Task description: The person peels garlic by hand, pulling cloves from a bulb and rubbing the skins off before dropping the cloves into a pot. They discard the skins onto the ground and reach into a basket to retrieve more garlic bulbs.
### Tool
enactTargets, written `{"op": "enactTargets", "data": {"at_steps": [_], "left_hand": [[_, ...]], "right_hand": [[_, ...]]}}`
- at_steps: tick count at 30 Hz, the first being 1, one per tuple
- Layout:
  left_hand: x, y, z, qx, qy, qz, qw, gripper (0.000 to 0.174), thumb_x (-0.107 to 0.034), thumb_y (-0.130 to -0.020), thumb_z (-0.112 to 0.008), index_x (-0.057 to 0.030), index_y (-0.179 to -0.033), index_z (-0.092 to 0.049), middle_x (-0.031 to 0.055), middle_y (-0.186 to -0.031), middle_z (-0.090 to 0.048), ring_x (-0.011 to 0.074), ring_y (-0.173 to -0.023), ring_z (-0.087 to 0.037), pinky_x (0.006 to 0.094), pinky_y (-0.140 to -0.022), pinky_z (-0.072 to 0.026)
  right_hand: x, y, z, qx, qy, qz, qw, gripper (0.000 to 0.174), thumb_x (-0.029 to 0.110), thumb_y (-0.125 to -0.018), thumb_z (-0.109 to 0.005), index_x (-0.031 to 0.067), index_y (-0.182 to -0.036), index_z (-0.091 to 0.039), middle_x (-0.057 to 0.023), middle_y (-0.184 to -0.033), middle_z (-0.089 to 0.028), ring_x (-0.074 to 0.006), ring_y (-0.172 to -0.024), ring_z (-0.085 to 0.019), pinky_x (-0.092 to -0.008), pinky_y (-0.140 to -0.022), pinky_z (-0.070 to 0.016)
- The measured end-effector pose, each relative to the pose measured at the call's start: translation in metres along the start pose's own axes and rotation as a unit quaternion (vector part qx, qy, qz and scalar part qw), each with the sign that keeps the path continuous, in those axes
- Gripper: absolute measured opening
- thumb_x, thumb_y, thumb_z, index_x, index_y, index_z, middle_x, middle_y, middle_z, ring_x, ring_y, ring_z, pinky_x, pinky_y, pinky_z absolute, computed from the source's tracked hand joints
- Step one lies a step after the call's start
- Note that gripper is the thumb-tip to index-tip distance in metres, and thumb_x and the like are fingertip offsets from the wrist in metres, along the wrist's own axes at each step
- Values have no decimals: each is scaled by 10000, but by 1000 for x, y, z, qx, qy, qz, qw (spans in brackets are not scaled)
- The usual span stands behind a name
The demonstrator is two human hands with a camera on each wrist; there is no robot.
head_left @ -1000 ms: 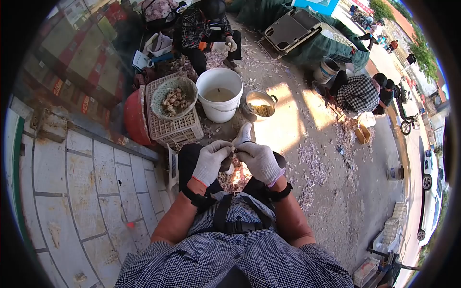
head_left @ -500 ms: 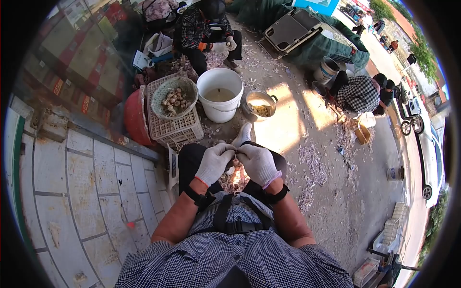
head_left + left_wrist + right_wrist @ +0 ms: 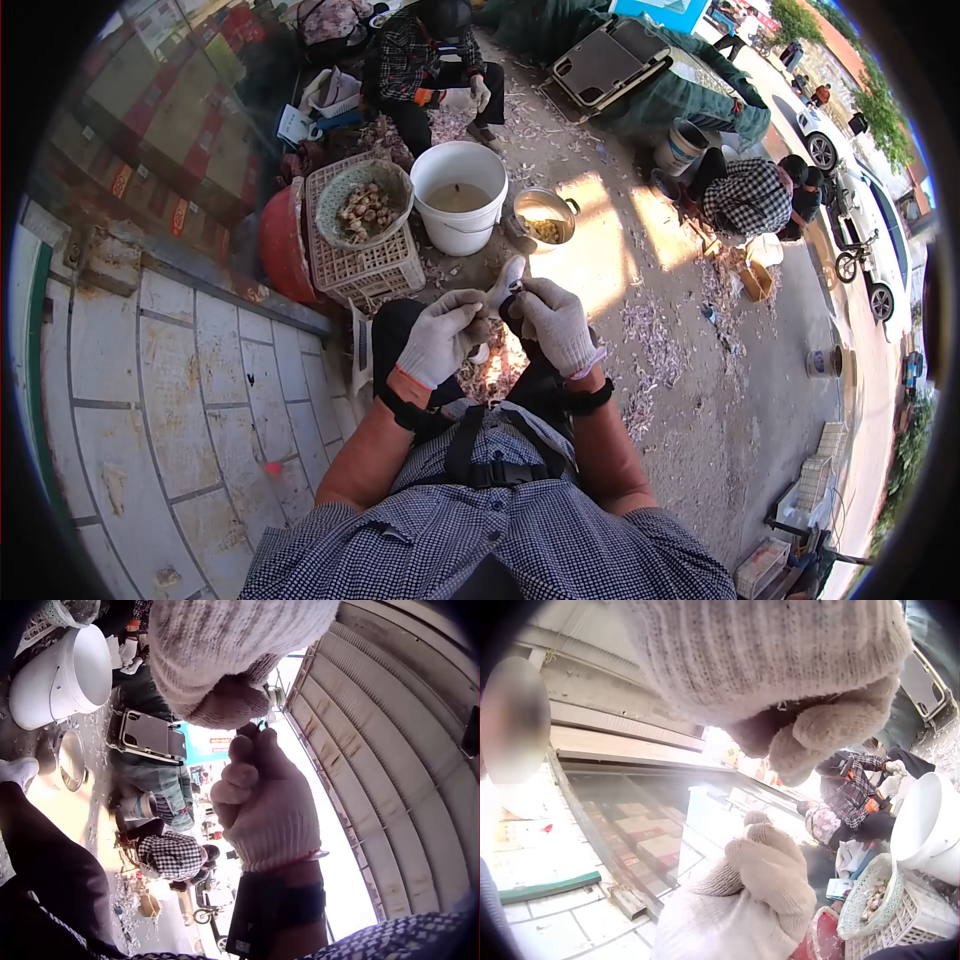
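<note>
In the head view my gloved left hand (image 3: 438, 340) is above the lap, its fingers curled and thumb pinched in around a small thing mostly hidden by the glove. The right hand (image 3: 558, 325), also gloved, pinches a small dark object (image 3: 516, 287) slightly farther forward. A gap separates the two hands. The left wrist view shows that dark object (image 3: 262, 726) at the right hand's (image 3: 270, 799) fingertips; its kind is unclear. In the right wrist view the left hand (image 3: 754, 892) has its fingers folded, the thumb against them.
Ahead stand a white bucket (image 3: 458, 226), a metal pot (image 3: 562, 212) and a bowl of garlic (image 3: 325, 207) on a plastic crate (image 3: 382, 274). Pale peelings (image 3: 650, 350) litter the ground. A tiled wall (image 3: 150, 400) runs along the left. Another person (image 3: 420, 70) sits ahead.
The hands were together at the fingertips half a second ago and have moved apart; the right has gone forward and right. A white car has moved at the far right.
</note>
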State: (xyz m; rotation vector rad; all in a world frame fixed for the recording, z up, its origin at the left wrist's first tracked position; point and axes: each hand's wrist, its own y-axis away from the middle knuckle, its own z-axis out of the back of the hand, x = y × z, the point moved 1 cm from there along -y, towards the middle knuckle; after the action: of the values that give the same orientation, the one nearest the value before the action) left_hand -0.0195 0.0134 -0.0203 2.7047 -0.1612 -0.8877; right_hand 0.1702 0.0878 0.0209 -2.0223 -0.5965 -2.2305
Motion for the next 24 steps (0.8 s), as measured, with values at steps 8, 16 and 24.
{"op": "enactTargets", "data": {"at_steps": [8,16,24], "left_hand": [[-2,-2,7,38,59,7,997,147,-69,-1041,-573,-9,-1134,-669,102,-994,-718,193,-786,-715,340,-744,-607],[2,0,-2,-3,-19,-1,1000,121,-50,-1041,-570,-4,-1128,-641,101,-968,-709,177,-734,-700,301,-705,-597],[9,4,-17,-45,-328,-102,938,123,8,-981,-630,32,-1090,-681,52,-926,-699,96,-777,-652,254,-694,-531]], "right_hand": [[-18,-3,4,128,273,108,947,260,216,-862,-708,2,-1008,-705,-219,-835,-686,-326,-783,-695,-410,-738,-539],[-7,3,-10,109,5,9,994,188,116,-898,-729,-14,-1033,-716,8,-824,-679,-65,-764,-596,-249,-668,-486],[-38,-2,-21,66,-17,43,997,166,134,-921,-733,-9,-1004,-721,-6,-774,-685,-63,-694,-592,-245,-626,-487]]}}
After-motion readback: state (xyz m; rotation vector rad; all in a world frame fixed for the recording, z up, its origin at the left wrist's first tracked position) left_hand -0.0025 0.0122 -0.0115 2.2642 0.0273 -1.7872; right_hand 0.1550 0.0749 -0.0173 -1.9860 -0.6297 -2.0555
